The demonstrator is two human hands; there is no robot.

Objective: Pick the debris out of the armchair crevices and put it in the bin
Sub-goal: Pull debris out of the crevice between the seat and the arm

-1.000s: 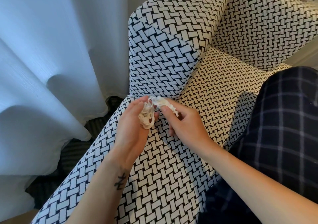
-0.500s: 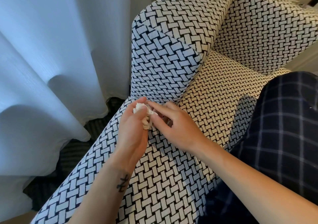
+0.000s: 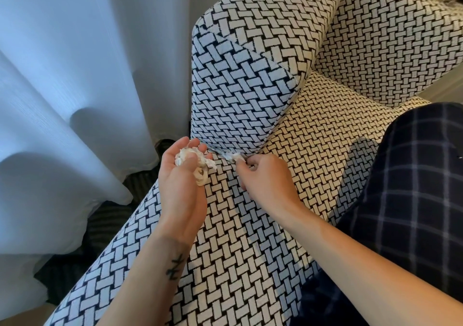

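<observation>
- our left hand (image 3: 184, 183) is turned palm up just beside the armrest (image 3: 240, 87), thumb and curled fingers gripping a crumpled white tissue wad (image 3: 193, 161).
- our right hand (image 3: 265, 175) pinches a small white scrap (image 3: 230, 155) at the crevice (image 3: 250, 153) under the armrest of the woven-pattern armchair (image 3: 225, 263).
- a pale curtain (image 3: 75, 75) hangs at left; a dark plaid trouser leg (image 3: 413, 188) lies on the seat at right.

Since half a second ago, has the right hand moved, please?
Yes: the right hand drew away from the left hand, up to the crevice under the armrest.
</observation>
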